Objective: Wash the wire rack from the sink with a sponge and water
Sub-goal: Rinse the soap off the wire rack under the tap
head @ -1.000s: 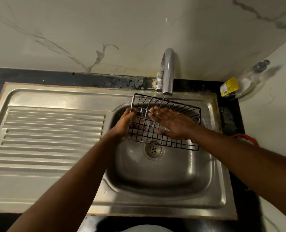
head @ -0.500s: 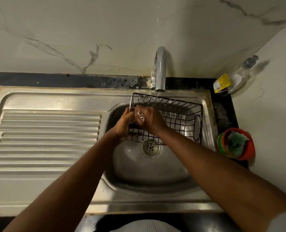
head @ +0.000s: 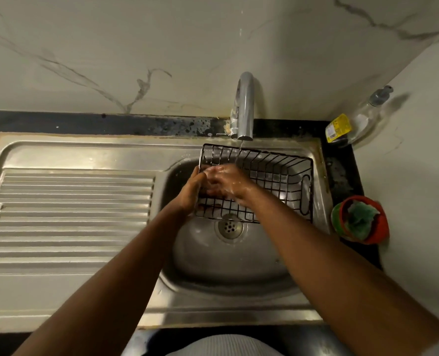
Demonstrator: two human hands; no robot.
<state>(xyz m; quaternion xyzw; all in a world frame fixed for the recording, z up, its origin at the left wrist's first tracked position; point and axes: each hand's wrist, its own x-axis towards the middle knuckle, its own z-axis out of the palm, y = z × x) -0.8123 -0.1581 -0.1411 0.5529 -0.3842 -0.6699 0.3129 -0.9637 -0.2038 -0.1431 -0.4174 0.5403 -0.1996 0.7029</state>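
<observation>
Forearms enter from the lower edge of the frame and converge at its centre, above the sink basin [head: 228, 265] and its drain [head: 229, 228]; the ribbed drainboard [head: 74, 209] lies at left. The left hand [head: 190, 192] grips the left end of the wire rack [head: 277, 176] and holds it tilted over the drain, with its far long side up near the basin's back rim. The right hand [head: 227, 182], wet and shiny, lies knuckles-up on that same left end, touching the left hand. Whether its bent fingers clasp the wires or only rub them cannot be told.

A second earlier this hand lay flat, fingers spread, across the middle of the rack. Half a second earlier it had already reached the left end, where it is now. The left hand's hold and the rack's place are unchanged.

At right centre, on the dark desk [head: 342, 181] beside the sink, a red container [head: 378, 235] holds the green sponge [head: 361, 219], well apart from both hands. The stream of water [head: 239, 152] from the faucet [head: 245, 106], upper centre, falls on the rack just behind the right hand. A clear soap bottle [head: 365, 116] stands at upper right.

Judgement: bare-hand rinsing has passed from the rack's centre to its end. Either the sponge pass is finished and this is the rinse, or it has yet to begin; the frames do not settle which.
</observation>
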